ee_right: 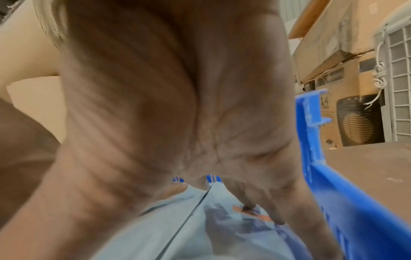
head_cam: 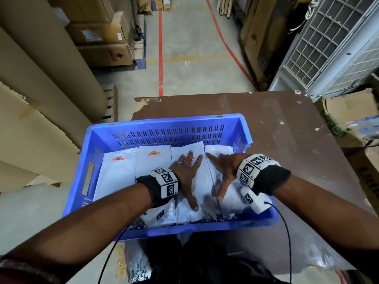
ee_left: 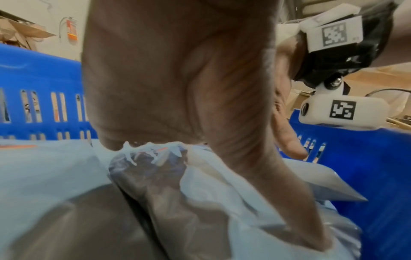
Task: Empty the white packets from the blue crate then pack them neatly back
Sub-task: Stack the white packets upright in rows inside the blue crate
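A blue crate (head_cam: 184, 117) sits on a brown table (head_cam: 276, 124), with several white packets lying side by side inside it. The two left packets (head_cam: 117, 175) (head_cam: 152, 162) carry orange labels. My left hand (head_cam: 187, 173) presses flat, fingers spread, on the third packet (head_cam: 205, 183). My right hand (head_cam: 225, 169) lies flat with spread fingers on the rightmost packet (head_cam: 225, 150), by the seam between the two. In the left wrist view, the palm (ee_left: 177, 79) bears on crinkled white plastic (ee_left: 211, 184). From the right wrist, the palm (ee_right: 177, 105) shows over a packet (ee_right: 166, 219) beside the crate wall (ee_right: 344, 202).
Cardboard boxes (head_cam: 102, 37) and big brown paper rolls (head_cam: 51, 68) stand on the left. A white grilled unit (head_cam: 338, 48) and an open carton (head_cam: 348, 111) are on the right. Clear plastic sheeting (head_cam: 307, 253) lies at the table's near right. A red line (head_cam: 160, 48) runs down the floor aisle.
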